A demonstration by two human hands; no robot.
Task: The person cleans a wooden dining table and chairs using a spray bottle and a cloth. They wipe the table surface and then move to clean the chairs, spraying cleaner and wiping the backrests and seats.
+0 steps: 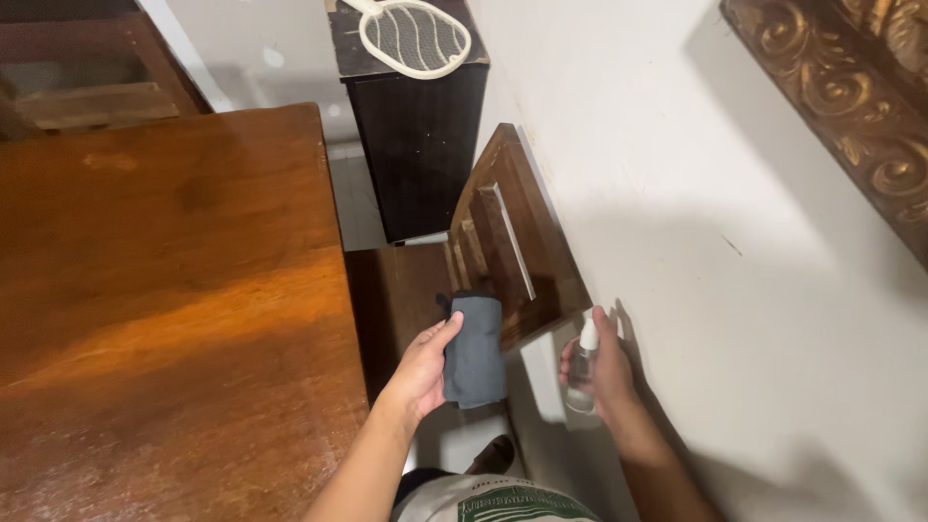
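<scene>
Your left hand (422, 367) holds a folded grey cloth (474, 348). Your fingers wrap round its left edge and your thumb lies on top, so that grip is pressed tight on the cloth. The cloth is folded into a thick pad, and that gives you a flat side to press on wood. It hangs just over the edge of the dark wooden chair (503, 261), touching or almost touching the seat; I cannot tell which.

Your right hand (601, 362) is closed round a small clear spray bottle (582, 372). The bottle stands upright with its white top up, so the nozzle is free and nothing can spill. That hand is close to the white wall (696, 242), just beside the chair's right edge.

The chair is tucked in between the wall and the big brown desk (164, 290). It looks tipped or seen at a slant, with its slats running up toward the wall. The desk top is shiny and bare on the part that shows.

Further back stands a tall black cabinet (420, 145). A cream racket-shaped bug swatter (416, 37) lies flat on top of it, out of the way. A carved gold frame (851, 116) hangs on the wall at the top right.

Both hands are near each other, low down by the chair.
</scene>
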